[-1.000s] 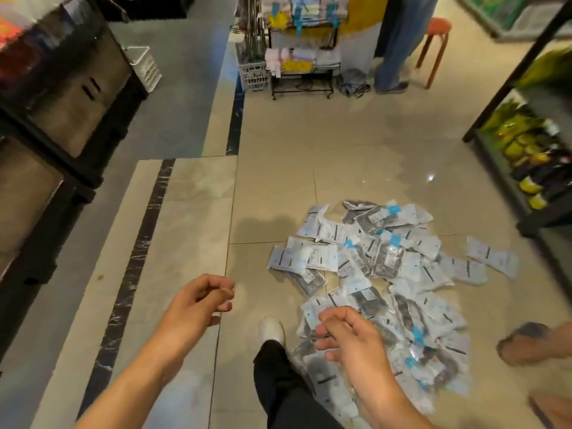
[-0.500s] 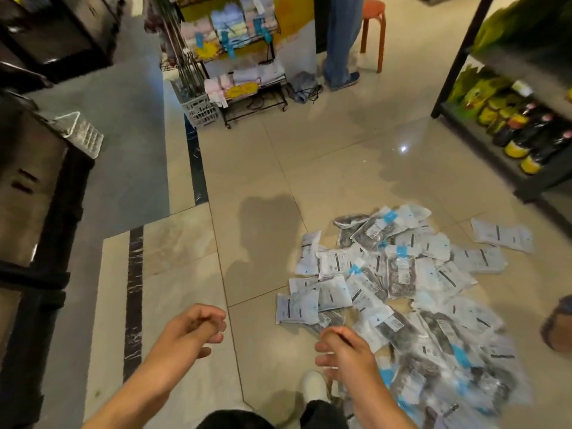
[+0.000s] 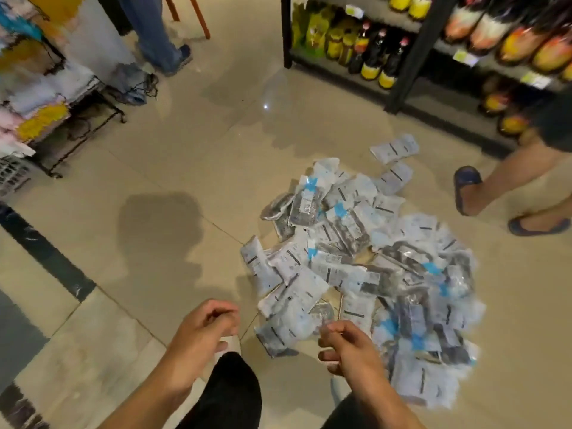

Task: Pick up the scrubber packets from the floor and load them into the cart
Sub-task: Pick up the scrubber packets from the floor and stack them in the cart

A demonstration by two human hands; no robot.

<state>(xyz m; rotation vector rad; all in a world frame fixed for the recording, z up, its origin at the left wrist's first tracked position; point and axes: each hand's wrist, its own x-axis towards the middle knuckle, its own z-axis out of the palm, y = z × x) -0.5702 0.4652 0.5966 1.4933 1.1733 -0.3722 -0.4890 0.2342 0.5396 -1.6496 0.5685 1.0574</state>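
A heap of scrubber packets (image 3: 365, 267), clear plastic with white and blue labels and dark pads inside, lies on the beige tiled floor right of centre. One stray packet (image 3: 394, 148) lies apart at the heap's far side. My left hand (image 3: 202, 332) hangs above the floor just left of the heap, fingers loosely curled, holding nothing. My right hand (image 3: 346, 348) hovers over the heap's near edge, fingers loosely curled and empty. No cart is in view.
A dark shelf (image 3: 411, 54) of bottles stands at the back right. A person's legs in blue sandals (image 3: 467, 187) stand right of the heap. A wire rack (image 3: 52, 97) of cloths is at the left, with another person's legs (image 3: 158, 38) behind.
The view has swung right and closer to the heap. Both hands stay empty and have come nearer to the packets. The legs at the right have stepped further into view.
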